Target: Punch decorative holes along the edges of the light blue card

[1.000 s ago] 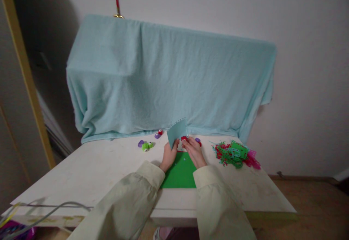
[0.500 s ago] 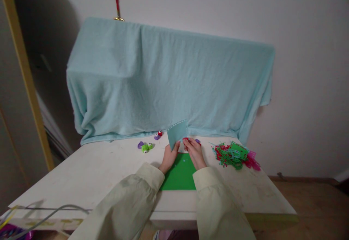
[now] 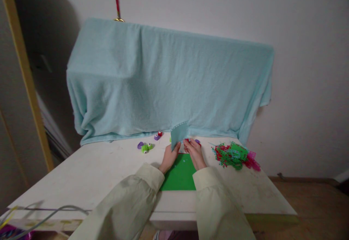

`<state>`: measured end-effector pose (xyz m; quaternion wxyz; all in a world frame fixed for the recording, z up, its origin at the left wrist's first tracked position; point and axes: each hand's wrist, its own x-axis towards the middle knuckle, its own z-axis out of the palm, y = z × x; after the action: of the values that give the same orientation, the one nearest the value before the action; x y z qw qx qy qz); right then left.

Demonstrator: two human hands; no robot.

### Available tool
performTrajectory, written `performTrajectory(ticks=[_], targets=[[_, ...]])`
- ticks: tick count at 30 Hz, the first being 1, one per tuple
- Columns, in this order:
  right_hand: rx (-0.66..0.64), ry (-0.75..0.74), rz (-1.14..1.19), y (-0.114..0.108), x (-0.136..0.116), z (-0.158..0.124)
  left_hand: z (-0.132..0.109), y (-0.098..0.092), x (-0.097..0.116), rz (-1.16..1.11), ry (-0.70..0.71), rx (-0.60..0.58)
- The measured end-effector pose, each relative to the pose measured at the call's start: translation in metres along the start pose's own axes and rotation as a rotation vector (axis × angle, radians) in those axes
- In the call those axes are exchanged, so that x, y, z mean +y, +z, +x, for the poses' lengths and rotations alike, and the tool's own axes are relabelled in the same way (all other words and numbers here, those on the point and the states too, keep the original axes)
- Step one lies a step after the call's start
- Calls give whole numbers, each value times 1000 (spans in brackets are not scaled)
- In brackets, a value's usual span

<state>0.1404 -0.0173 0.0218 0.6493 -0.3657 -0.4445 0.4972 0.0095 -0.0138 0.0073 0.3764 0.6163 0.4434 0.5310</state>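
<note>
My left hand (image 3: pixel 170 157) is closed on the lower left of a light blue sheet (image 3: pixel 179 134), thumb on top. Small holes run along the sheet's top and right edges. At the sheet's lower right corner, the fingers of my right hand (image 3: pixel 194 152) are pinched together on its edge. A small red thing (image 3: pixel 187 140) shows by those fingertips; its kind is hidden. Under both hands lies a green sheet (image 3: pixel 180 176) with tiny light blue bits on it. Something red-edged and pale is partly visible between the hands.
On the white table (image 3: pixel 120 174), a green craft piece with googly eyes (image 3: pixel 146 148) and a purple-and-red pair (image 3: pixel 158 135) lie at left. A tangled pile of perforated green, red and pink scraps (image 3: pixel 234 155) is at right. A blue cloth (image 3: pixel 169 83) hangs behind.
The light blue sheet has turned and shifted slightly right, so it looks narrower. A bit of green now shows beside its left edge. My hands have barely moved.
</note>
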Motion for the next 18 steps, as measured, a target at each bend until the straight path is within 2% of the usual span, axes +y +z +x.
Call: performTrajectory(ticks=[8,15,18], targets=[[-8,39,38,1,-3,0,-2,0,-4,34,-47,-2],[-25,52,36,2,-6,-1,-2,0,-3,-3,-1,56],[-41,41,26,1,-5,-1,-2,0,-2,-34,4,38]])
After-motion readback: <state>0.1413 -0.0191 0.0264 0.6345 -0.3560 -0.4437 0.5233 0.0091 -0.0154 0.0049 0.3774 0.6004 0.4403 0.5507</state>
